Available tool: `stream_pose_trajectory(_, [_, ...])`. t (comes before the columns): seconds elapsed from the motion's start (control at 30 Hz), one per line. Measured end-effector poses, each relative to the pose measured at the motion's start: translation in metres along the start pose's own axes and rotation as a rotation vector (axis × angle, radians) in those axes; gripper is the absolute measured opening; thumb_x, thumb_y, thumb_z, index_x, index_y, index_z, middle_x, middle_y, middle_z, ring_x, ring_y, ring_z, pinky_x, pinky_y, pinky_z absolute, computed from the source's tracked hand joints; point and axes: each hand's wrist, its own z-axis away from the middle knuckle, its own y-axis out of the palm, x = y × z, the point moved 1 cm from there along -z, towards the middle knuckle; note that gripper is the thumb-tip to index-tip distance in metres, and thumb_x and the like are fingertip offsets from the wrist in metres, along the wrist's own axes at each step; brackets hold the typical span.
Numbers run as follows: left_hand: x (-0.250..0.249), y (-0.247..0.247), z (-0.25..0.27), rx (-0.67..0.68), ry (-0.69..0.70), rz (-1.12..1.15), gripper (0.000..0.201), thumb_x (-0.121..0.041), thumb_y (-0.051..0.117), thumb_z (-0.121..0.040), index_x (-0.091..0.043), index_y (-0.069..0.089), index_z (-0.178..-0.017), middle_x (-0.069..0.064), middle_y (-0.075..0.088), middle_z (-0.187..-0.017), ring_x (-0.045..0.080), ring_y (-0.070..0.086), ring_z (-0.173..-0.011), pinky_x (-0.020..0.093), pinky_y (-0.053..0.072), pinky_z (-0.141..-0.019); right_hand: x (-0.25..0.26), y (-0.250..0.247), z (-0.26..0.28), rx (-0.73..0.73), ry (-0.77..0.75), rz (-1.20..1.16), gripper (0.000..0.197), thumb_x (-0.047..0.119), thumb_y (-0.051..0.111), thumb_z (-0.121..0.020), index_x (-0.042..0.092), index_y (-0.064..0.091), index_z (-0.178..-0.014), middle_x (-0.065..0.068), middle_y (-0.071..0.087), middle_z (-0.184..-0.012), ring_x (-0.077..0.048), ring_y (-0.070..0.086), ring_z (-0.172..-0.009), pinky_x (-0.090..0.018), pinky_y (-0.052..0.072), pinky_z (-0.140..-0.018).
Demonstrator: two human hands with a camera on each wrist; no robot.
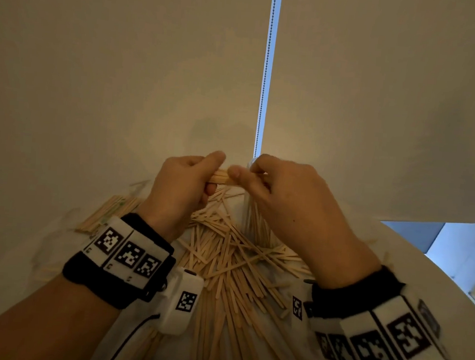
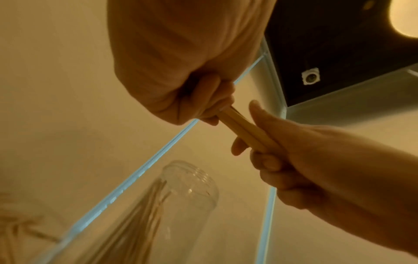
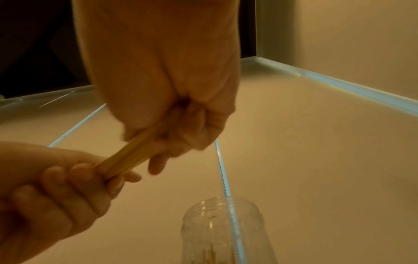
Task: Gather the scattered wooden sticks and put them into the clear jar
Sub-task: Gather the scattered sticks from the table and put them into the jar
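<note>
Head view, centre of frame: I have both hands raised above the table. My left hand (image 1: 186, 181) has its fingers curled round one end of a small bundle of wooden sticks (image 1: 222, 177); my right hand (image 1: 283, 195) is clamped on the other end, thumb on top. The bundle lies roughly level between the two fists, only a short stretch of it bare.

Left wrist view: the bundle (image 2: 244, 127) runs diagonally from the left fist at upper centre down to the right hand (image 2: 300, 153) at right of frame. Right wrist view confirms the same grip from the other side, with the left hand (image 3: 45, 194) at lower left and the bundle (image 3: 126, 157) between them.

The clear jar (image 2: 181, 205) stands below the hands, at lower centre of the left wrist view, mouth open, with a sheaf of sticks already leaning inside. In the right wrist view its threaded rim (image 3: 222, 207) sits at the bottom of the frame. In the head view the jar is mostly hidden behind my right hand.

Loose sticks (image 1: 230, 253) lie scattered in a thick pile on the white table (image 1: 423, 270), lower centre of the head view. A tidier batch (image 1: 107, 214) lies at left of the pile, just beyond my left wrist.

A bead chain (image 1: 266, 67) hangs down a pale blind, upper centre.
</note>
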Motion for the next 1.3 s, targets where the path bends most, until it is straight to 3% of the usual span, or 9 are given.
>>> stream_pose_trajectory(0.23, [-0.004,0.018,0.008,0.221,-0.244,0.103,0.053,-0.056,0.044,-0.101,-0.009,0.068,-0.098,0.005,0.060,-0.063,0.013,0.049,-0.047,0.022,0.039,-0.044,-0.026,-0.031,-0.006,-0.119,0.189,0.056,0.059,0.062,0.044,-0.095,0.019,0.070,-0.064,-0.001,0.059,-0.051,-0.015,0.056,-0.051,-0.029,0.045,-0.055])
stream_pose_trajectory(0.4, [0.009,0.021,0.001,0.164,-0.223,-0.073,0.034,-0.037,0.070,-0.092,-0.020,0.062,-0.120,0.006,0.067,-0.113,0.014,0.064,-0.091,0.029,0.057,-0.070,-0.063,-0.059,-0.025,-0.228,0.334,0.134,0.054,0.060,0.049,-0.093,0.017,0.070,-0.066,-0.004,0.058,-0.054,-0.023,0.055,-0.053,-0.032,0.042,-0.053])
stream_pose_trajectory(0.67, [0.016,0.050,-0.037,0.333,-0.184,-0.321,0.130,-0.040,0.094,-0.062,-0.027,0.009,-0.159,0.007,0.043,-0.147,0.021,0.045,-0.133,0.043,0.038,-0.112,-0.042,-0.040,-0.095,0.133,0.117,0.557,0.037,0.037,0.072,-0.087,0.012,0.051,-0.071,-0.004,0.048,-0.070,-0.027,0.055,-0.075,-0.033,0.039,-0.061])
stream_pose_trajectory(0.77, [0.020,0.061,-0.049,0.428,-0.157,-0.317,0.125,-0.029,0.096,-0.062,-0.017,0.016,-0.157,0.004,0.055,-0.138,0.018,0.053,-0.125,0.040,0.040,-0.110,-0.034,-0.009,-0.108,0.347,-0.064,0.603,0.034,0.042,0.075,-0.083,0.010,0.065,-0.092,-0.002,0.052,-0.075,-0.026,0.058,-0.079,-0.033,0.041,-0.065])
stream_pose_trajectory(0.83, [0.018,0.066,-0.048,0.462,-0.038,-0.336,0.061,-0.010,0.091,-0.070,-0.013,0.054,-0.118,0.012,0.063,-0.119,0.017,0.058,-0.108,0.038,0.050,-0.099,-0.035,0.009,-0.115,0.516,-0.110,0.608,0.028,0.035,0.068,-0.090,0.008,0.068,-0.097,-0.001,0.055,-0.074,-0.023,0.055,-0.076,-0.031,0.042,-0.067])
stream_pose_trajectory(0.9, [0.023,0.068,-0.053,0.458,0.039,-0.341,0.034,-0.003,0.089,-0.071,-0.013,0.062,-0.091,0.018,0.070,-0.096,0.012,0.064,-0.086,0.037,0.060,-0.082,-0.039,0.022,-0.120,0.638,-0.110,0.606,0.022,0.022,0.058,-0.096,0.007,0.071,-0.105,-0.003,0.063,-0.084,-0.022,0.058,-0.080,-0.032,0.047,-0.073])
stream_pose_trajectory(1.07, [0.039,0.065,-0.069,0.430,0.011,-0.509,0.089,-0.056,0.096,-0.051,-0.010,0.061,-0.119,0.003,0.074,-0.101,0.027,0.072,-0.089,0.030,0.054,-0.054,-0.040,0.023,-0.117,0.613,-0.192,0.652,0.019,0.009,0.054,-0.094,0.007,0.070,-0.103,-0.009,0.067,-0.099,-0.026,0.059,-0.086,-0.031,0.046,-0.076])
stream_pose_trajectory(1.2, [0.041,0.062,-0.070,0.443,0.023,-0.492,0.095,-0.055,0.097,-0.050,-0.011,0.058,-0.125,-0.001,0.074,-0.106,0.014,0.071,-0.088,0.046,0.062,-0.073,-0.047,0.019,-0.115,0.632,-0.149,0.567,0.023,0.016,0.053,-0.096,0.009,0.073,-0.104,-0.007,0.070,-0.105,-0.025,0.062,-0.092,-0.034,0.050,-0.083])
stream_pose_trajectory(1.3, [0.039,0.060,-0.063,0.478,0.009,-0.434,0.064,-0.026,0.096,-0.064,-0.008,0.066,-0.118,0.004,0.076,-0.103,0.016,0.073,-0.093,0.028,0.056,-0.072,-0.047,0.010,-0.112,0.649,-0.062,0.366,0.036,0.036,0.047,-0.101,0.015,0.075,-0.110,-0.004,0.072,-0.107,-0.022,0.063,-0.097,-0.032,0.046,-0.088])
